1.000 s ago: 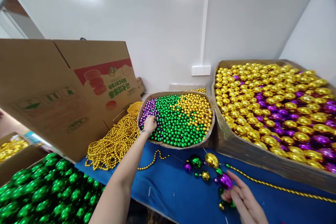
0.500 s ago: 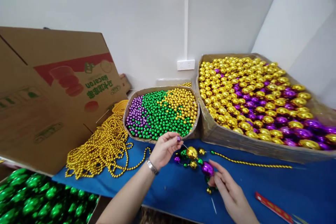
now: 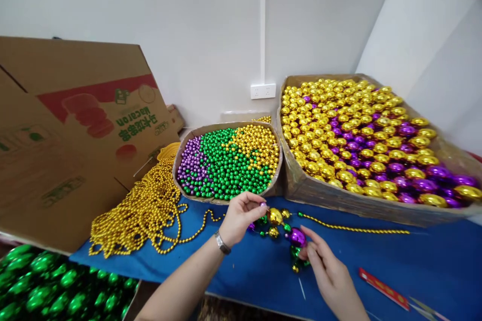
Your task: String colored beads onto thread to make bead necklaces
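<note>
My left hand [image 3: 241,218] pinches a small purple bead [image 3: 262,205] between thumb and forefinger, close to a large gold bead [image 3: 275,216]. My right hand [image 3: 324,266] grips a large purple bead [image 3: 297,237] on a strand of mixed purple, green and gold beads. Part of that strand hangs below the right fingers, where a green bead [image 3: 295,252] and a small gold bead [image 3: 295,269] show. From the cluster a string runs right to a twisted gold bead length [image 3: 354,226] lying on the blue cloth [image 3: 256,281]. The right fingertips are partly hidden behind the beads.
A box of small purple, green and gold beads [image 3: 229,165] stands ahead, beside a larger box of gold and purple beads [image 3: 357,145]. Gold bead chains [image 3: 139,210] pile at left by a cardboard box [image 3: 83,125]. Scissors [image 3: 427,309] and a red strip [image 3: 384,288] lie at right.
My left hand has brought the small purple bead slightly down and right, nearer the strand. My right hand keeps its grip on the large purple bead. The whole view has shifted slightly.
</note>
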Demonstrator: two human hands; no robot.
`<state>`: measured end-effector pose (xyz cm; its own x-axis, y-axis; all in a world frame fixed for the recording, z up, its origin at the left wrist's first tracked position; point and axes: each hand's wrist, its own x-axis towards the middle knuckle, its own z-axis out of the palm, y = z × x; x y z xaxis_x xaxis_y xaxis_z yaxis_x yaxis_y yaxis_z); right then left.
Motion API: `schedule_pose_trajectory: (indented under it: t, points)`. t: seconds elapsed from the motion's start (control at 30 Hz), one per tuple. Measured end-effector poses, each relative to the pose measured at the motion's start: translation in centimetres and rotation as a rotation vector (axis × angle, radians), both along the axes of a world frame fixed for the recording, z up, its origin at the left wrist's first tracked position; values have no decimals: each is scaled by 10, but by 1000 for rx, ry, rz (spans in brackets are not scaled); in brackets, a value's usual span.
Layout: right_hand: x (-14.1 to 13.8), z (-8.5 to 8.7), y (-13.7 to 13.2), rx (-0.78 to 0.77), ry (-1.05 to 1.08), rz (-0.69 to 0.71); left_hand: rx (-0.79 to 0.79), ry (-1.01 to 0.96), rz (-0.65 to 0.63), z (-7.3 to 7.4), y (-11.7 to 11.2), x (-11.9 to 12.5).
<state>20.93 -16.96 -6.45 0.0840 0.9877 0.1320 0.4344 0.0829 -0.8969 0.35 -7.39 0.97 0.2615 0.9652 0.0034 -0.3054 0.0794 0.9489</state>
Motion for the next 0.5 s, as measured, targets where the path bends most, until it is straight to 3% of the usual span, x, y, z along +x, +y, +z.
schedule_pose_trajectory:
  t: [0.27,0.4,0.5]
  points:
    - [27,-41,-4,-114,107,-91,75,79,-147,-23,-18,51]
    - [38,-58,-8,-96,191,-91,358,245,-220,-33,-28,73]
    - [43,-62,-10,-91,228,-89,634,378,-352,-32,-37,84]
